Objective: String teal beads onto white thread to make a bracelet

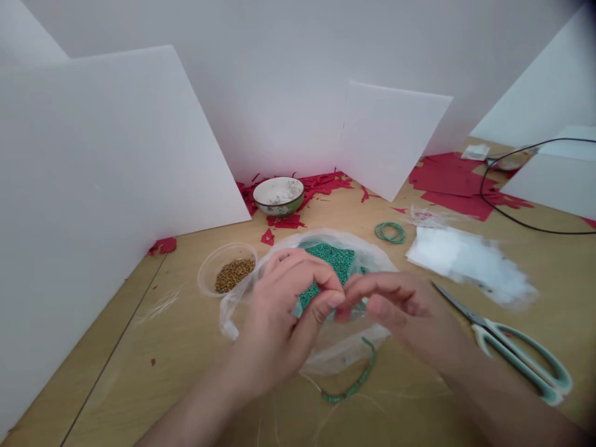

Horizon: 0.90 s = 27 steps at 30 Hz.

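Hovering over one bag (372, 247): two hands (285, 304) (404, 305)

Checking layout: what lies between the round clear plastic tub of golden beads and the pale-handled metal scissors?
In the head view, a translucent white plastic bag of green beads, plus the left hand and right hand.

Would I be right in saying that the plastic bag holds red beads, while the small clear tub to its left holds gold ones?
Not quite: the head view shows that the plastic bag holds green beads, not red. The small clear tub to its left does hold gold ones.
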{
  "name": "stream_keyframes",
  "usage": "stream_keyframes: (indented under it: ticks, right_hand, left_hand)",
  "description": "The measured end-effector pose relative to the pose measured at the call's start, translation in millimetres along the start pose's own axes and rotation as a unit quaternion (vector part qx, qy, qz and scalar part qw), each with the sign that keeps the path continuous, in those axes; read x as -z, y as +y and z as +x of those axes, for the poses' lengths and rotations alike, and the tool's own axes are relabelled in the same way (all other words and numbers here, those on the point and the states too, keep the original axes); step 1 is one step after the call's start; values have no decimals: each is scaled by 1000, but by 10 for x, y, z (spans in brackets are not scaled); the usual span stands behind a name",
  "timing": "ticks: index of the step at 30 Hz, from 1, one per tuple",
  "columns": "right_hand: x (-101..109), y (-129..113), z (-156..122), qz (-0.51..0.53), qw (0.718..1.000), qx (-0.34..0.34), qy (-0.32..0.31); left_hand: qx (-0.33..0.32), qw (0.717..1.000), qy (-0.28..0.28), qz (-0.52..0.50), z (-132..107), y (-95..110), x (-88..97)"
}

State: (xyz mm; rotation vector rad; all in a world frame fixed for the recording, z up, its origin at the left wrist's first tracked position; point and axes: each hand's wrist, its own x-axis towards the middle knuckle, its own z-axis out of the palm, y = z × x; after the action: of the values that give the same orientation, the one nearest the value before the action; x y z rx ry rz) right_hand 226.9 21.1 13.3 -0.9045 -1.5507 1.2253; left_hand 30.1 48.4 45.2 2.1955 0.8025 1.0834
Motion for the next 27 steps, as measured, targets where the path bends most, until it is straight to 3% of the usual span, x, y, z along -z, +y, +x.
stream_keyframes:
  ticks: [3, 7, 11, 18, 21, 27]
  right_hand:
    - [8, -15, 6, -42, 998, -46, -2]
    - [104, 89, 75, -110, 989, -101, 6]
    - [193, 180, 115, -139, 982, -122, 44]
    - [178, 249, 140, -105, 987, -106, 63]
    - [184, 288, 140, -90, 989, -95, 70]
    - [222, 285, 131, -90, 987, -83, 104]
  left_hand:
    - [3, 999, -23, 27, 49, -123, -88]
    - [82, 991, -83, 57, 133, -455, -185]
    - [153, 942, -195, 225, 135, -719, -355]
    - [138, 916, -249, 282, 148, -785, -643]
    - [146, 911, -255, 290, 176, -786, -590]
    - [149, 912, -245, 292, 195, -772, -285]
